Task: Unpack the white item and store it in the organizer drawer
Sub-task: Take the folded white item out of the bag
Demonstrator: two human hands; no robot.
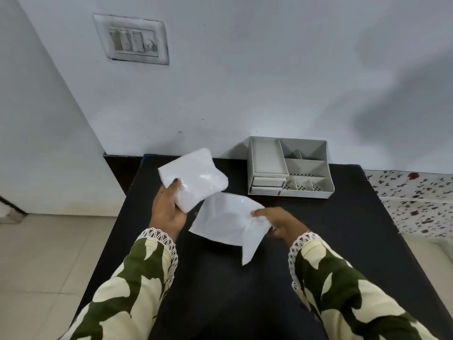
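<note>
My left hand (169,209) grips a white, soft, folded item (196,177) in glossy clear wrap, lifted above the black table (220,290). My right hand (277,222) pinches the right edge of a flat, empty-looking white plastic bag (225,222), which hangs just below and to the right of the item. The two white pieces are apart or barely touching at one corner. A grey desk organizer (289,168) with several open compartments stands at the table's far right, against the wall. Two small drawers (267,185) on its front left look shut.
The white wall rises right behind the table, with a switch plate (134,40) high on the left. A patterned cloth surface (416,202) lies off the table's right edge. Tiled floor (49,266) lies to the left.
</note>
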